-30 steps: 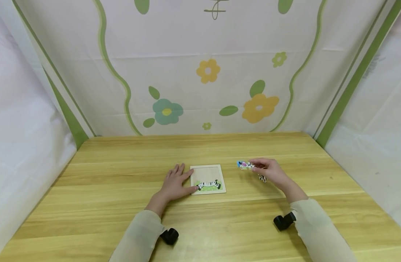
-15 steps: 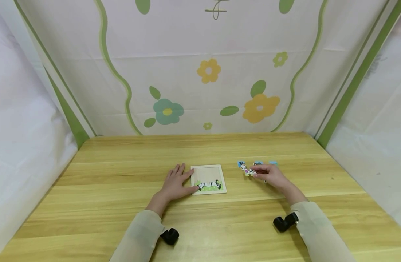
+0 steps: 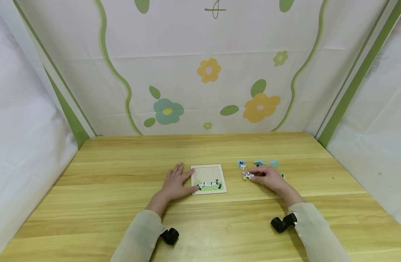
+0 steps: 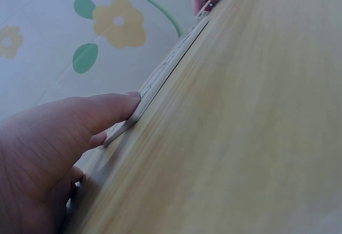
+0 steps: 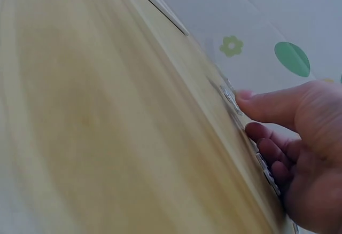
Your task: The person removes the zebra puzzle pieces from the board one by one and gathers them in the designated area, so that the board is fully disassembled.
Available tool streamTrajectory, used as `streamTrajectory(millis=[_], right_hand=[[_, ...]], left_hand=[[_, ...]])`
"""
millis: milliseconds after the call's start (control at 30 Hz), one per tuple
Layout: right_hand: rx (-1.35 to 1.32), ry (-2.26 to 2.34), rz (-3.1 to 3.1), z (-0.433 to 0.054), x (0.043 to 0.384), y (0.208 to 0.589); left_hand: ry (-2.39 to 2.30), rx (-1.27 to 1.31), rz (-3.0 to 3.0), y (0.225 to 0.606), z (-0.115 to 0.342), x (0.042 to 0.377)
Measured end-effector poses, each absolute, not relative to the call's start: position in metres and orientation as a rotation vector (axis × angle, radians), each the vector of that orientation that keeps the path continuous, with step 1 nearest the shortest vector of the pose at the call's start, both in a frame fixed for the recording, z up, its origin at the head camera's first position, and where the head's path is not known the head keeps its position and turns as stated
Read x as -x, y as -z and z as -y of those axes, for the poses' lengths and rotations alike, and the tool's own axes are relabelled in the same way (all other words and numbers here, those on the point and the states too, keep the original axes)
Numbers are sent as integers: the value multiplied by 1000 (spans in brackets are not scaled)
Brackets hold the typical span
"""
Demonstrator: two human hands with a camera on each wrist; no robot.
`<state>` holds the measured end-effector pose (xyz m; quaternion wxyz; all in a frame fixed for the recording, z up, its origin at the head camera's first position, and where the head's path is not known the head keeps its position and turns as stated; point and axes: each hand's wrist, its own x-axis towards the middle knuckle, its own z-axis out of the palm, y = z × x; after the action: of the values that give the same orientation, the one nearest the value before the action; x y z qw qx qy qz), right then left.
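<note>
A square wooden puzzle board [image 3: 224,178] with a pale rim lies flat on the table. Along its near edge sits a zebra-patterned puzzle piece [image 3: 209,185] with green ground; the rest of the recess shows bare wood. My left hand [image 3: 175,185] rests at the board's left side, fingers spread, thumb on the near left corner. To the right of the board, my right hand [image 3: 269,177] pinches a small puzzle piece [image 3: 247,175] with pink, white and black print, low over the table. The right wrist view shows the thumb [image 5: 270,106] against that piece's edge.
Loose puzzle pieces lie around the right hand: a blue-and-zebra one [image 3: 242,164], a blue-topped one [image 3: 259,163] and a blue-green one [image 3: 274,163]. Another piece [image 3: 282,175] is partly hidden behind the hand. A flower-printed cloth [image 3: 187,72] hangs behind the wooden table [image 3: 220,225].
My right hand has lowered its puzzle piece toward the table and slightly nearer to me, bringing the loose pieces behind into view. My left hand and the board stay in place.
</note>
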<state>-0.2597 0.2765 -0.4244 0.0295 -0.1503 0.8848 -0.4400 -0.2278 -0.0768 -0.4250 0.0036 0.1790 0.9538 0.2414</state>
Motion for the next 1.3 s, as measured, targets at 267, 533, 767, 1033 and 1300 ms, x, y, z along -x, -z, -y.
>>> streamTrajectory(millis=[267,533,767,1033,1300], right_hand=[[556,1314,-2772,-274,261,426],[607,1264,-2806,-273,261,426],[586,1275,-2789,-274,262,426],[581,1269,-2769,-275,262,426],[596,1264,-2763,-275,261,427]], left_hand=[[-762,-563,-2983,425,78,228],[-776,-561,-2979,425,78,228],[-775,-565,-2983,425,77,229],[-780,-562,-2975,425,77,229],[-767,-557,-2971,426,77,229]])
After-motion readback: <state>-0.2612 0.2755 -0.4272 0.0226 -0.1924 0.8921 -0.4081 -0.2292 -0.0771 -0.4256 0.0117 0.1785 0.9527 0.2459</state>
